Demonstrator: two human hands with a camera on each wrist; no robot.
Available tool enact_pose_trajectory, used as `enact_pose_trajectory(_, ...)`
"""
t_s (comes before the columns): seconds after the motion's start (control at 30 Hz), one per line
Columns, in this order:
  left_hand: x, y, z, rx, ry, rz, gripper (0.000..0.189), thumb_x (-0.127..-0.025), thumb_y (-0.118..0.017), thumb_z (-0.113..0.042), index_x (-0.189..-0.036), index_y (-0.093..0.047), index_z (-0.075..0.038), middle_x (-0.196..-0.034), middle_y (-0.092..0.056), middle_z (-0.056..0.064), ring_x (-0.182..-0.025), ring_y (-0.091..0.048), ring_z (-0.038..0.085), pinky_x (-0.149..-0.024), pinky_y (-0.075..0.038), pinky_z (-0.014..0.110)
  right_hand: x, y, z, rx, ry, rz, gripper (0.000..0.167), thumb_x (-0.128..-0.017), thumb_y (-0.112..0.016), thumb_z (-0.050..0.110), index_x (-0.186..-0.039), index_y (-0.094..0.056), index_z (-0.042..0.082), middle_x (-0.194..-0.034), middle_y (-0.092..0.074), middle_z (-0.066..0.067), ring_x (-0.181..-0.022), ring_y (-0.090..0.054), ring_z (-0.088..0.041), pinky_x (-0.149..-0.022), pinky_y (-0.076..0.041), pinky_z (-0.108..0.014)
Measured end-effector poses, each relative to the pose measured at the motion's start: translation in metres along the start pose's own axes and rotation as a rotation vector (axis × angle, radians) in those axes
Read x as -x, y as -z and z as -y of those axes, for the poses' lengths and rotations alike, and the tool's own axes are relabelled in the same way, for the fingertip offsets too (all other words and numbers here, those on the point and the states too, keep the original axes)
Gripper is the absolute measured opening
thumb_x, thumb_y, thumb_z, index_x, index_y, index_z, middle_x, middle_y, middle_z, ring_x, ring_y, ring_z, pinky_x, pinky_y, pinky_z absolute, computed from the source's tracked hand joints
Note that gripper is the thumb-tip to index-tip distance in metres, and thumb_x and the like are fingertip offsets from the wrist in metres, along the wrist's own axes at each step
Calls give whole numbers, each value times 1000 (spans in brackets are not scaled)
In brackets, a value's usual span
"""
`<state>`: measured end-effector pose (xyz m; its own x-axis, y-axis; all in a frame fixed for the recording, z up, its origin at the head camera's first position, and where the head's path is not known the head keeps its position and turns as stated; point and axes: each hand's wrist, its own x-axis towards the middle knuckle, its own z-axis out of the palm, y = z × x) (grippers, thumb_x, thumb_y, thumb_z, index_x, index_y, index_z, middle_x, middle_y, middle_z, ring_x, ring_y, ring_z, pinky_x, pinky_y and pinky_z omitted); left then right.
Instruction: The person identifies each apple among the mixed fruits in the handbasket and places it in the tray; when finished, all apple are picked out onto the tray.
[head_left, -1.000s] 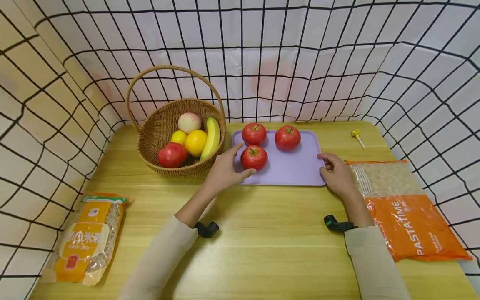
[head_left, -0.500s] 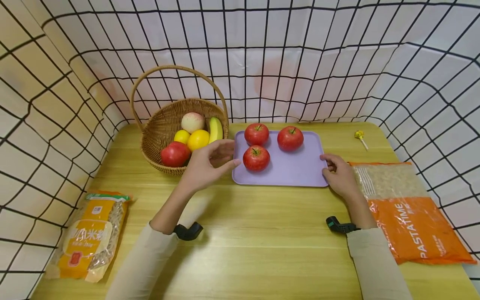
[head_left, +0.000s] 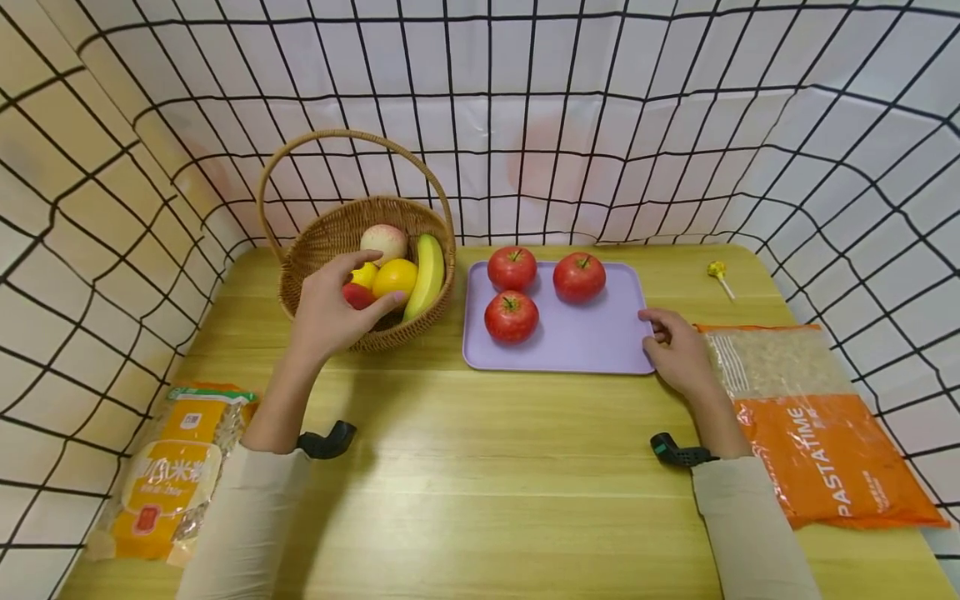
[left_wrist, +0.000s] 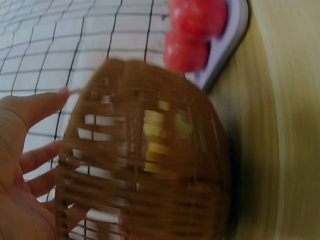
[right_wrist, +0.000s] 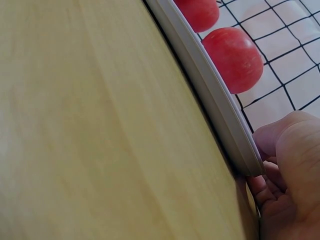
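My left hand hovers over the front left of a wicker basket, thumb and fingers spread, nothing held. Just by its fingers lies a red fruit, partly hidden by the hand. Two yellow lemons, a banana and a pale pink peach share the basket. In the blurred left wrist view, the fingers overlap the basket's side. My right hand grips the right edge of a purple tray, thumb at its rim and fingers curled below. Three red apples sit on the tray's left and back parts.
An orange pasta bag lies at the right, beside my right forearm. A yellow lollipop is at the back right. Another food bag lies at the left, partly behind my left sleeve. Grid-patterned sheets enclose the wooden table.
My left hand has moved left from beside the front apple on the tray to over the basket. The right hand stays at the tray's edge; the apples stay in place.
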<state>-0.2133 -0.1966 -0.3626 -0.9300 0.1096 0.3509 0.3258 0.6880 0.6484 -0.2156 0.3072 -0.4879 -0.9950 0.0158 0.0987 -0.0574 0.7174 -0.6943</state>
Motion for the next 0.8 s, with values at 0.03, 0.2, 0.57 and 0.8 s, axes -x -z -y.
enact_pose_trajectory(0.03,0,3,2,-38,8,3,66,-84,-85,-41,-137,-64,-10,-142,-63,15,-133,-55,41,-111,-41,63,0,0,0,-3,3,-1,44,-97,-56,7,-141,-58,3,-123,-62,-20,-103,-55,-26,-79,-42,-18)
enact_pose_trajectory(0.2,-5,13,11,-151,42,47,69,-84,-84,-42,-139,-61,-6,-147,-57,19,-140,-45,46,-115,-29,70,-1,0,0,-1,7,-1,44,-97,-56,7,-141,-58,3,-124,-62,-21,-104,-56,-27,-79,-42,-18)
enact_pose_trajectory(0.57,-11,21,24,-250,140,179,78,-87,-79,-49,-144,-55,-2,-149,-54,25,-140,-44,50,-114,-36,68,-1,0,0,2,1,8,44,-98,-56,8,-142,-58,3,-127,-61,-21,-106,-56,-30,-82,-41,-21)
enact_pose_trajectory(0.8,-16,23,27,-294,212,297,85,-90,-73,-56,-150,-47,-3,-153,-47,28,-142,-41,51,-112,-39,68,-1,0,-1,9,-1,5,44,-98,-55,8,-142,-58,4,-126,-61,-20,-105,-55,-29,-82,-41,-23)
